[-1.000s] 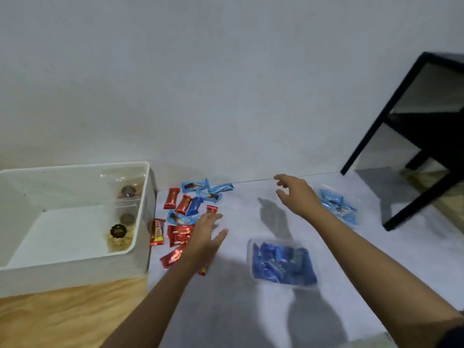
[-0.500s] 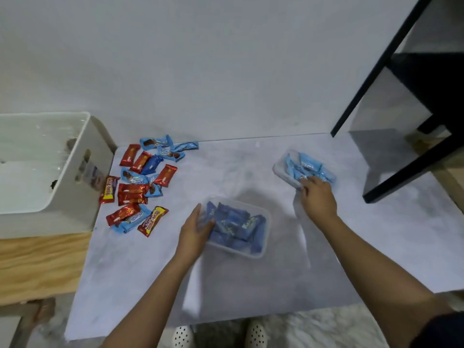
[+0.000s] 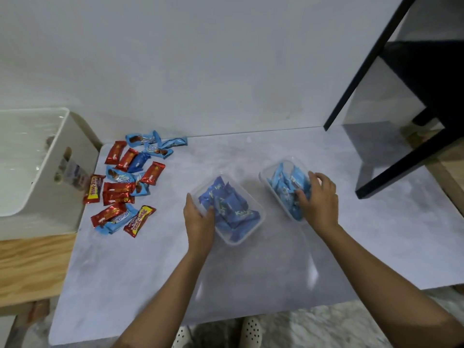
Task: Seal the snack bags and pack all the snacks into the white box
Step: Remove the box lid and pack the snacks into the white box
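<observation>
Your left hand (image 3: 198, 219) grips the near-left corner of the clear plastic tub of dark-blue wrapped snacks (image 3: 232, 209); your right hand (image 3: 317, 199) clasps the clear plastic tub of light-blue snacks (image 3: 283, 182) just beside it. Bare grey tabletop (image 3: 150, 272) lies open toward you. Loose red and blue wrappers (image 3: 125, 187), two reading "beng-beng", sit beside the white plastic box (image 3: 62, 151) at the left edge.

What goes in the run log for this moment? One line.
left hand grips dark-blue snack tub | right hand grips light-blue snack tub | loose snacks unpacked | white box left
</observation>
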Motion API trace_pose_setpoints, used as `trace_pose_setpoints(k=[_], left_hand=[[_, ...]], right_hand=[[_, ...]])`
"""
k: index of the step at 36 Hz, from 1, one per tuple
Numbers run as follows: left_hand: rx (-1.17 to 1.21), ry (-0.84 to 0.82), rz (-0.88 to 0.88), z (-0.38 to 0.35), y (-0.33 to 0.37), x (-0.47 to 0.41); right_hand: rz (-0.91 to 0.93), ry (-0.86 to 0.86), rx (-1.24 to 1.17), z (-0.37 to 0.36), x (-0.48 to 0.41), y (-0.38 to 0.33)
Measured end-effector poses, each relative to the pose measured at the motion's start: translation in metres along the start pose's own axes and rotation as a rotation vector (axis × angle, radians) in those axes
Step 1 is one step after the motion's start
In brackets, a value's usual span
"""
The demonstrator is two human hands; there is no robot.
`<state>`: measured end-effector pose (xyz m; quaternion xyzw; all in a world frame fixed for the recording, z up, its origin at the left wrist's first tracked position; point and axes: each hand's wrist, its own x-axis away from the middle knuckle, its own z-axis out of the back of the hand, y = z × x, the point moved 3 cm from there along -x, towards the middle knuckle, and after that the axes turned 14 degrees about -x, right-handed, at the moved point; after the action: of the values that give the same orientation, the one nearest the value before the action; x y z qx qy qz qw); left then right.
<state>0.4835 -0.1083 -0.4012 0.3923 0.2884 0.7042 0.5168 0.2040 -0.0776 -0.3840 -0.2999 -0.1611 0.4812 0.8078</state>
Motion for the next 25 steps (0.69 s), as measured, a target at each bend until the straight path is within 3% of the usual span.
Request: trace_pose_setpoints(k=[5, 12, 25], left_hand=[[0.145, -0.092, 0.039, -0.011, -0.014, 0.025], [0.184, -0.120, 0.111, -0.015, 0.000, 0.004], [0.329, -0.145, 0.199, -0.021, 0.001, 0.005]], right_hand=[[-0.127, -0.079, -0.030, 0.003, -0.014, 0.008], [-0.330, -0.081, -0.394, 0.004, -0.010, 0.015], [-0.106, -0.122, -0.517, 0.010, -0.025, -0.051]])
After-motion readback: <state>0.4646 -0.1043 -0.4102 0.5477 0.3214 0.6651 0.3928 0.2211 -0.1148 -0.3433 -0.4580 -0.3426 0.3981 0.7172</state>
